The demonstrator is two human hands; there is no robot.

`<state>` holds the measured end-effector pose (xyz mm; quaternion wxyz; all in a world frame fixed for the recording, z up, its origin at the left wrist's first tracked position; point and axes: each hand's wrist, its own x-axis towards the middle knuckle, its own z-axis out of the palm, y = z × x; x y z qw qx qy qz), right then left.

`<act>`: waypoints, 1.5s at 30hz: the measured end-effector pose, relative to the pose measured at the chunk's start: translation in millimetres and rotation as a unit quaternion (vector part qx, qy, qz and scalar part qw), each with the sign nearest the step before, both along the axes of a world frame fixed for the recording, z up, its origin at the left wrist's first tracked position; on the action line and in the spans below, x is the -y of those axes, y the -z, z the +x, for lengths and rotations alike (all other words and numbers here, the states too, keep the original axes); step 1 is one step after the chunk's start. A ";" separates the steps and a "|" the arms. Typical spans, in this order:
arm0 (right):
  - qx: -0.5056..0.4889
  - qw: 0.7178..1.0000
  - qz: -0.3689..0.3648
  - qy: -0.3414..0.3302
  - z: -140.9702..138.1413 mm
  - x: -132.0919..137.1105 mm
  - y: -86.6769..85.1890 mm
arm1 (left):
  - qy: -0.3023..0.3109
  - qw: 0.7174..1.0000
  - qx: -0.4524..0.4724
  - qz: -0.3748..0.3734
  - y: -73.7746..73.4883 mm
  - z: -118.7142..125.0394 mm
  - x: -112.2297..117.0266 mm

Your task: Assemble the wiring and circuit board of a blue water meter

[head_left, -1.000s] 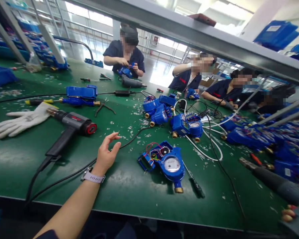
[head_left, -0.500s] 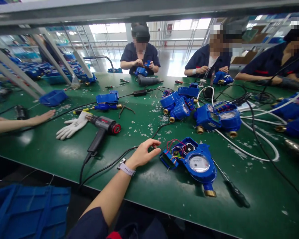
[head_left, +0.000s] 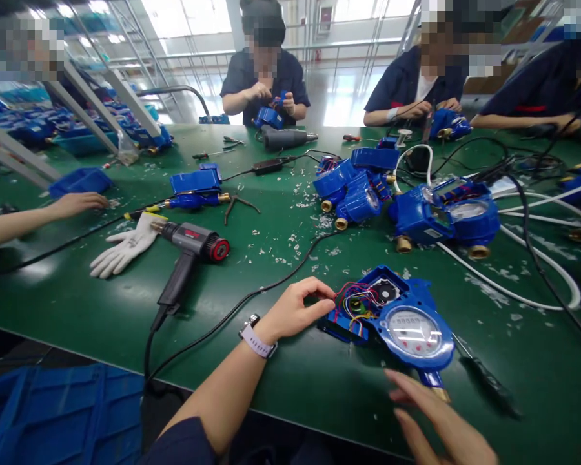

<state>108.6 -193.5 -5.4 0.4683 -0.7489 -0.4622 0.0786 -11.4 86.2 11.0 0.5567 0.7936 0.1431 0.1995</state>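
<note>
An opened blue water meter [head_left: 414, 332] lies on the green table, with a round glass dial, brass end and coloured wires running to its loose cover [head_left: 346, 326]. My left hand [head_left: 297, 310], wearing a watch, has its thumb and fingertips drawn together on the left edge of that cover, beside the red wires. Below the meter, my right hand [head_left: 436, 420] is slightly blurred, its fingers stretched out and apart. It holds nothing and is near the brass end. Just right of the meter lies a dark-handled screwdriver [head_left: 489, 381].
A heat gun [head_left: 191, 248] rests against a white glove [head_left: 126, 248] at the left, its cord trailing across. More blue meters [head_left: 358, 194] and white tubing [head_left: 556, 271] lie behind. A co-worker's hand [head_left: 84, 203] is at far left; other people sit opposite.
My left hand has moved right and closed on the edge of the meter's cover, which now lies flatter. My right hand has come into view from below. The camera view has shifted.
</note>
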 end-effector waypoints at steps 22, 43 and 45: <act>-0.151 0.989 -0.005 0.005 -28.5 -64.1 34.4 | 0.073 0.988 -0.075 -0.112 -3.3 6.2 10.1; -0.081 0.996 0.009 0.029 -31.1 -71.9 32.6 | 0.016 0.958 -0.007 -0.287 2.0 8.3 26.2; -0.079 0.996 0.007 0.030 -31.2 -73.1 32.4 | 0.034 0.950 -0.004 -0.310 0.2 7.3 24.3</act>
